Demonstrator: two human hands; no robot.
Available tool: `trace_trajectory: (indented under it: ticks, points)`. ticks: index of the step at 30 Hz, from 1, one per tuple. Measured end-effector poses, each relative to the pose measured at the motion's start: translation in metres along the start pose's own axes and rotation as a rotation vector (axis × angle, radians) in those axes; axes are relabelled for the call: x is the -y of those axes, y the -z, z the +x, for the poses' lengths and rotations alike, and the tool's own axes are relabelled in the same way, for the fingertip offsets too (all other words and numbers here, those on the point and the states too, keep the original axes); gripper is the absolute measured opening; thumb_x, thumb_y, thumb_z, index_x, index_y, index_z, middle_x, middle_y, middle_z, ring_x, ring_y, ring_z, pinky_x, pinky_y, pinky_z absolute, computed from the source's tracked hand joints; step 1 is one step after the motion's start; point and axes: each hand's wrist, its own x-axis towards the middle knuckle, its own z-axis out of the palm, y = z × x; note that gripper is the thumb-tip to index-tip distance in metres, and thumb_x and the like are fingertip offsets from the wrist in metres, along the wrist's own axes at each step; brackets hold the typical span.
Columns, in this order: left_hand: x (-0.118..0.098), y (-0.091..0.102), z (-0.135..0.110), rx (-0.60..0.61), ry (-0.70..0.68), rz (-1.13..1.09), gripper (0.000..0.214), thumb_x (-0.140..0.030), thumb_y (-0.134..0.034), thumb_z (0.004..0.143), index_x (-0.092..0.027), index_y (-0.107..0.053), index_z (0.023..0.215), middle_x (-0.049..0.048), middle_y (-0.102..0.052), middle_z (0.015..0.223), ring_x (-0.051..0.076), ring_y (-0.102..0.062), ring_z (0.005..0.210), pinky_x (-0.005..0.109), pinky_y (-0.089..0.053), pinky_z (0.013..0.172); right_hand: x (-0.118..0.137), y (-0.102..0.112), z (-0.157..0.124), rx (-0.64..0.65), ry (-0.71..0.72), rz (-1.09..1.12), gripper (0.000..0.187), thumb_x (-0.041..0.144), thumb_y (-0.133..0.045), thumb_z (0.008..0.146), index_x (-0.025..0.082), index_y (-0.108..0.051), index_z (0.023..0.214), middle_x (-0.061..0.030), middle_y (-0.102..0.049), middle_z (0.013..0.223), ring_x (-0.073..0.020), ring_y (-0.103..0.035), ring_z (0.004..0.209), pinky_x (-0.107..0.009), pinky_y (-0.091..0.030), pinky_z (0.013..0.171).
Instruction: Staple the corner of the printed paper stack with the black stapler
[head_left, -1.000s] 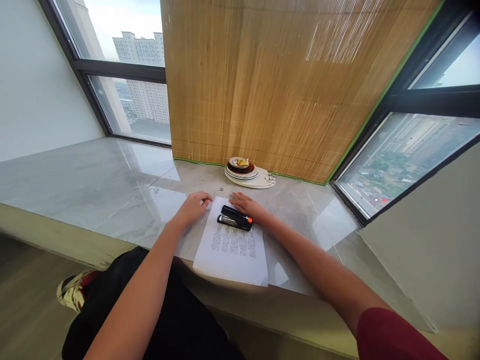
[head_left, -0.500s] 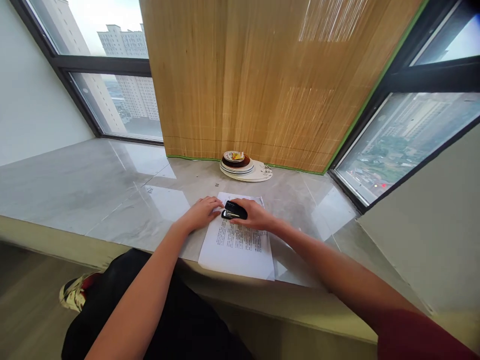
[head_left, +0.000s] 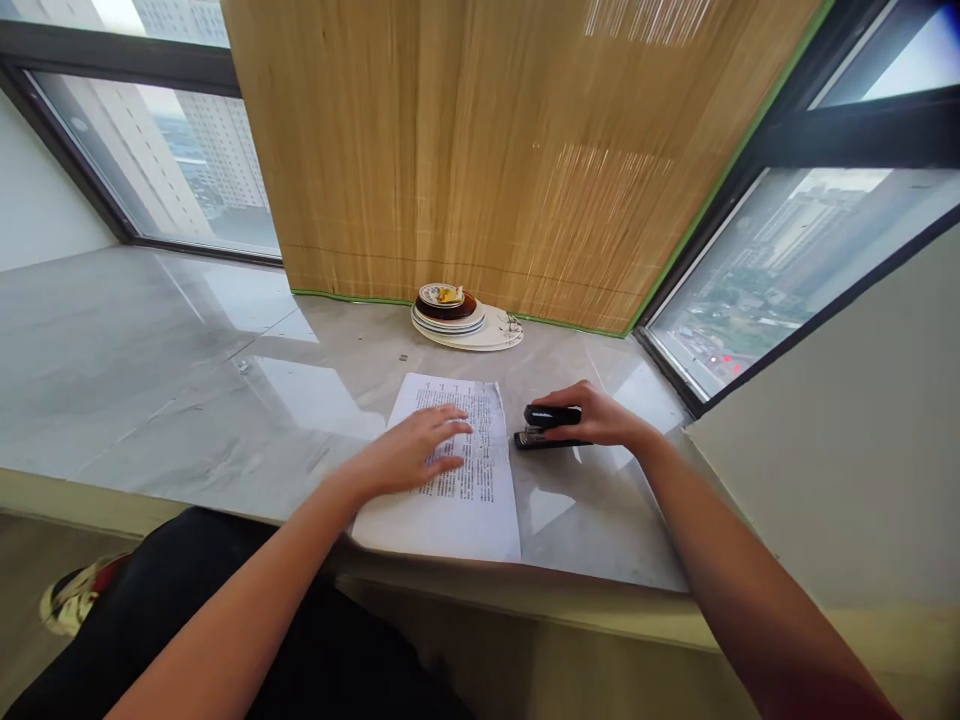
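Printed sheets of paper (head_left: 450, 525) lie on the stone window ledge in front of me, their lower edge at the ledge's front. My left hand (head_left: 416, 450) is over the sheets with its fingers spread and holds nothing; whether it touches the paper I cannot tell. To the right of the sheets, my right hand (head_left: 592, 415) grips a black stapler (head_left: 553, 416). The stapler's base sits on or just above the ledge, with its front end pointing left toward the paper. Part of its rear is hidden by my fingers.
A stack of plates (head_left: 448, 318) with a small yellow item on top stands at the back of the ledge (head_left: 225, 420), on an oval white board (head_left: 499, 330). Behind it hangs a bamboo blind (head_left: 465, 150). Windows flank it on both sides.
My right hand has carried the stapler off the sheets to the right. My left hand has moved from the paper's upper left edge to over its middle, fingers spreading. The view has shifted.
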Motion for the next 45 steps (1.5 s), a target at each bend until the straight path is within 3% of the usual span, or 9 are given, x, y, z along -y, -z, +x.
trace_trajectory:
  ticks: [3, 7, 14, 20, 25, 30, 37, 41, 45]
  points:
    - [-0.024, -0.016, 0.003, 0.125, 0.001, 0.028, 0.068, -0.063, -0.055, 0.102, -0.030, -0.044, 0.160, 0.0074, -0.034, 0.174, 0.037, -0.024, 0.163, 0.063, -0.021, 0.132, 0.009, -0.003, -0.002, 0.158, 0.038, 0.019, 0.050, 0.047, -0.085, 0.084, 0.020, -0.079, 0.125, -0.0065, -0.082, 0.107, -0.0197, -0.074, 0.086, -0.027, -0.054, 0.078]
    - [-0.033, -0.025, 0.003, 0.136, 0.049, 0.077, 0.070, -0.066, -0.051, 0.103, -0.030, -0.041, 0.162, 0.0071, -0.029, 0.176, 0.038, -0.019, 0.164, 0.065, -0.017, 0.132, 0.028, -0.011, 0.001, 0.279, 0.140, 0.061, 0.045, 0.042, -0.082, 0.088, 0.019, -0.078, 0.127, -0.0053, -0.081, 0.104, -0.0159, -0.071, 0.083, -0.024, -0.051, 0.075]
    - [-0.035, -0.022, 0.005, 0.127, 0.073, 0.100, 0.067, -0.065, -0.050, 0.104, -0.030, -0.043, 0.160, 0.0071, -0.032, 0.175, 0.037, -0.021, 0.164, 0.064, -0.019, 0.132, 0.043, -0.025, 0.003, 0.209, 0.209, 0.014, 0.041, 0.036, -0.080, 0.092, 0.021, -0.075, 0.130, -0.0047, -0.081, 0.103, -0.0137, -0.068, 0.080, -0.023, -0.048, 0.075]
    - [-0.029, -0.025, 0.004, 0.086, 0.128, 0.108, 0.060, -0.059, -0.050, 0.106, -0.030, -0.045, 0.158, 0.0068, -0.036, 0.173, 0.036, -0.022, 0.164, 0.064, -0.019, 0.132, 0.038, -0.012, -0.002, 0.332, 0.207, 0.040, 0.040, 0.038, -0.080, 0.093, 0.019, -0.076, 0.127, -0.0047, -0.081, 0.099, -0.0145, -0.069, 0.080, -0.023, -0.049, 0.073]
    - [-0.031, -0.026, 0.006, 0.080, 0.150, 0.099, 0.060, -0.059, -0.052, 0.105, -0.030, -0.047, 0.157, 0.0072, -0.037, 0.173, 0.038, -0.023, 0.163, 0.065, -0.018, 0.132, 0.045, -0.025, 0.003, 0.386, 0.271, 0.112, 0.045, 0.041, -0.079, 0.093, 0.019, -0.074, 0.132, -0.0077, -0.081, 0.109, -0.0168, -0.072, 0.088, -0.025, -0.051, 0.078]
    - [-0.035, -0.024, 0.005, 0.099, 0.154, 0.093, 0.064, -0.060, -0.054, 0.104, -0.028, -0.045, 0.158, 0.0081, -0.035, 0.173, 0.039, -0.019, 0.164, 0.069, -0.017, 0.131, 0.050, -0.034, 0.007, 0.264, 0.285, 0.036, 0.047, 0.044, -0.079, 0.093, 0.019, -0.074, 0.133, -0.0073, -0.081, 0.105, -0.0153, -0.070, 0.083, -0.024, -0.049, 0.076]
    - [-0.036, -0.013, 0.003, 0.134, 0.041, 0.028, 0.054, -0.059, -0.055, 0.104, -0.031, -0.054, 0.151, 0.0073, -0.037, 0.173, 0.035, -0.026, 0.163, 0.067, -0.017, 0.132, 0.049, -0.033, 0.008, 0.164, 0.143, -0.003, 0.046, 0.049, -0.076, 0.094, 0.021, -0.075, 0.131, -0.0064, -0.081, 0.107, -0.0172, -0.070, 0.083, -0.026, -0.050, 0.077]
    - [-0.032, -0.007, 0.000, 0.198, -0.121, -0.043, 0.054, -0.057, -0.057, 0.104, -0.042, -0.052, 0.155, 0.0022, -0.030, 0.176, 0.035, -0.024, 0.164, 0.065, -0.015, 0.133, 0.052, -0.039, 0.011, 0.135, 0.125, 0.024, 0.040, 0.048, -0.075, 0.095, 0.021, -0.078, 0.124, -0.0068, -0.081, 0.106, -0.0196, -0.071, 0.086, -0.028, -0.051, 0.078]
    - [-0.030, -0.008, -0.002, 0.209, -0.145, -0.058, 0.061, -0.064, -0.060, 0.100, -0.052, -0.046, 0.158, -0.0029, -0.014, 0.179, 0.040, -0.015, 0.165, 0.070, -0.011, 0.131, 0.054, -0.047, 0.012, 0.103, 0.134, 0.033, 0.037, 0.042, -0.075, 0.096, 0.022, -0.077, 0.126, -0.0076, -0.081, 0.109, -0.0198, -0.072, 0.090, -0.029, -0.052, 0.081]
